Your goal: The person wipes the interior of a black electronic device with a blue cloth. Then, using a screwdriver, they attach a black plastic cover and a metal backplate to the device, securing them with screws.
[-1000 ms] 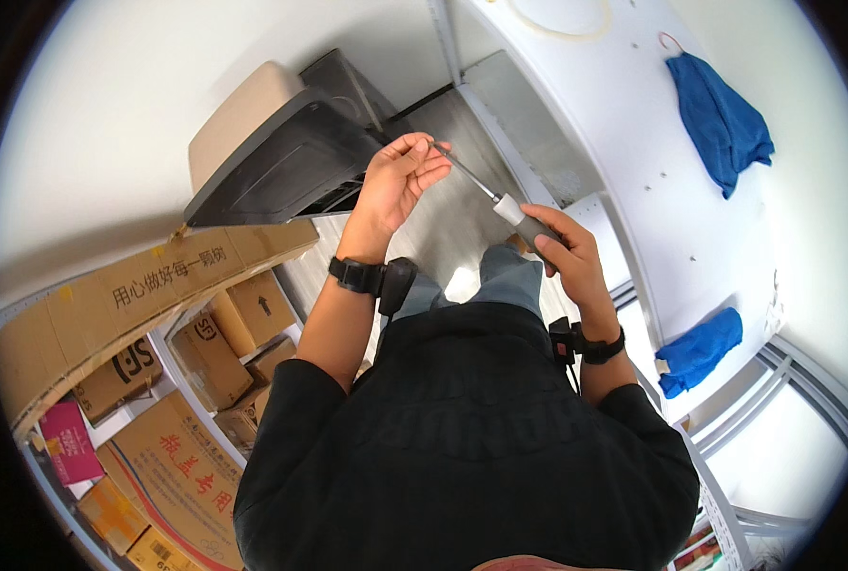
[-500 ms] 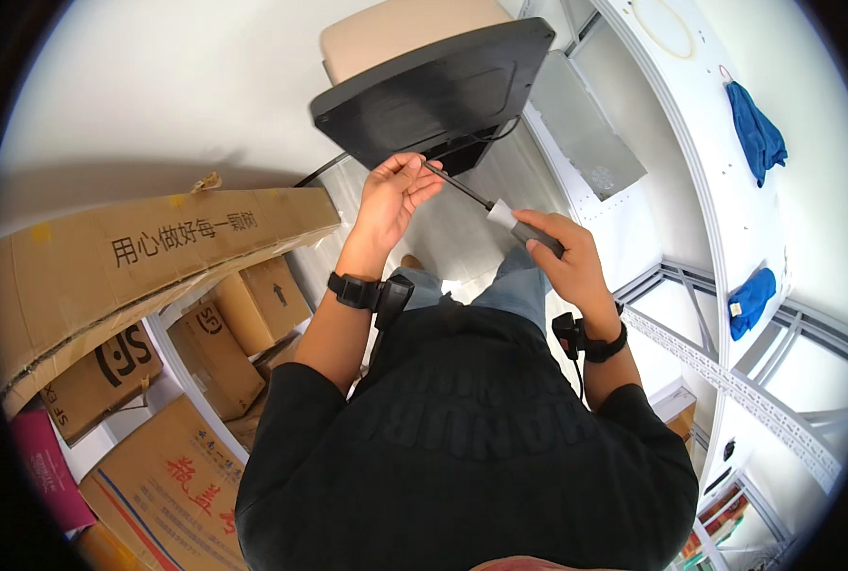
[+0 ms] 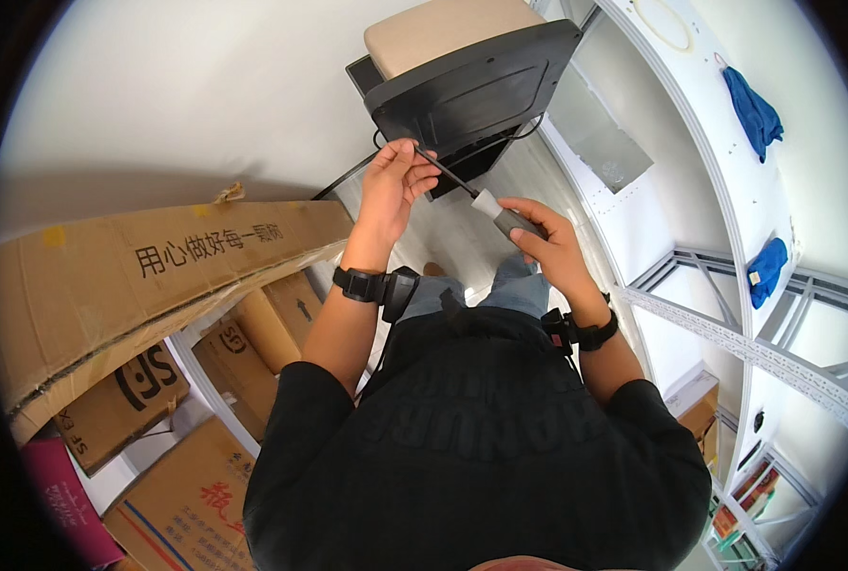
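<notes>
My right hand [image 3: 552,243] is wrapped around the grey and white handle of a screwdriver [image 3: 457,181]. Its dark shaft slants up and to the left. At the far end, the thumb and forefinger of my left hand [image 3: 393,188] pinch around the tip, other fingers curled loosely. Whether a small screw sits at that tip is too small to tell. Just beyond my left fingers stands a black moulded panel [image 3: 486,90] with a beige block-like part [image 3: 452,38] behind it. Neither hand clearly touches the panel.
Cardboard boxes [image 3: 238,366] fill a shelf on the left, topped by a long carton [image 3: 91,271]. White metal shelving [image 3: 738,309] runs along the right, with blue cloths [image 3: 752,109] hanging there. A black cable [image 3: 530,131] loops beneath the panel; a pale wall rises at upper left.
My view has shifted, so the panel and its beige part appear farther right. Both hands keep their hold on the screwdriver, which sits slightly higher and farther left in the picture.
</notes>
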Tool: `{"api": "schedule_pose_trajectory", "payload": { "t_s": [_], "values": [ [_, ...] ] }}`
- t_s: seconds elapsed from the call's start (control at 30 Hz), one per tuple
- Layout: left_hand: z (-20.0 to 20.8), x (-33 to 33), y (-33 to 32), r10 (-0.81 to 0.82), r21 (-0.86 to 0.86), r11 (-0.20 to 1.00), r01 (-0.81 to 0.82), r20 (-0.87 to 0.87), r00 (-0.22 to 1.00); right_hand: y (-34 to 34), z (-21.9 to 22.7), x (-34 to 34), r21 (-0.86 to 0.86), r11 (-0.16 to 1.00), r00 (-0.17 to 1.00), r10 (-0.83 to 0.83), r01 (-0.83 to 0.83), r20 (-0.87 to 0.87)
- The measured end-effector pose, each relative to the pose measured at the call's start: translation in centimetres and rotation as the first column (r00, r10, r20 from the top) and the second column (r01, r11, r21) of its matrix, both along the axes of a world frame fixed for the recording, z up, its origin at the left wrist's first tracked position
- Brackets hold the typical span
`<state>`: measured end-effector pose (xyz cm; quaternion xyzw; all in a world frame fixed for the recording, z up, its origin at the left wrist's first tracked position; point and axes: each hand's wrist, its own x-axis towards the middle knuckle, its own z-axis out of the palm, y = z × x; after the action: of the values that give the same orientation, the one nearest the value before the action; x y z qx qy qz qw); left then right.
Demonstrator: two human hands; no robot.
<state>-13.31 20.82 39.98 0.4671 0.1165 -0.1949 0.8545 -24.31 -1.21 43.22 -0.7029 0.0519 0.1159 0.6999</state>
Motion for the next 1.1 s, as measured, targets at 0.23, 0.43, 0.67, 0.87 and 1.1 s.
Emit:
{"api": "schedule_pose_trajectory", "payload": {
  "t_s": [0.23, 0.43, 0.67, 0.87, 1.1],
  "values": [
    [0.0, 1.7, 2.9, 0.001, 0.450, 0.883, -0.130, 0.276, 0.961, 2.9, -1.0, 0.6, 0.262, 0.962, 0.997, -0.079, 0.080, -0.012],
    [2.0, 4.5, 2.3, -0.189, 0.644, 0.528, -0.553, 0.724, 0.663, 5.2, -1.3, 1.0, 0.216, 0.970, 0.993, -0.115, 0.113, -0.003],
    [1.6, 5.3, 1.8, -0.275, 0.652, 0.496, -0.573, 0.745, 0.608, 6.8, -1.5, 1.1, 0.218, 0.965, 0.990, -0.143, 0.143, -0.017],
    [1.5, 5.6, 1.7, -0.273, 0.632, 0.476, -0.611, 0.767, 0.580, 7.5, -1.2, 0.8, -0.080, 0.981, 0.958, -0.154, 0.178, 0.241],
    [1.7, 5.8, 1.7, -0.268, 0.644, 0.464, -0.609, 0.757, 0.596, 8.3, 0.1, 0.0, -0.175, 0.901, 0.897, -0.340, 0.397, 0.283]
  ]
}}
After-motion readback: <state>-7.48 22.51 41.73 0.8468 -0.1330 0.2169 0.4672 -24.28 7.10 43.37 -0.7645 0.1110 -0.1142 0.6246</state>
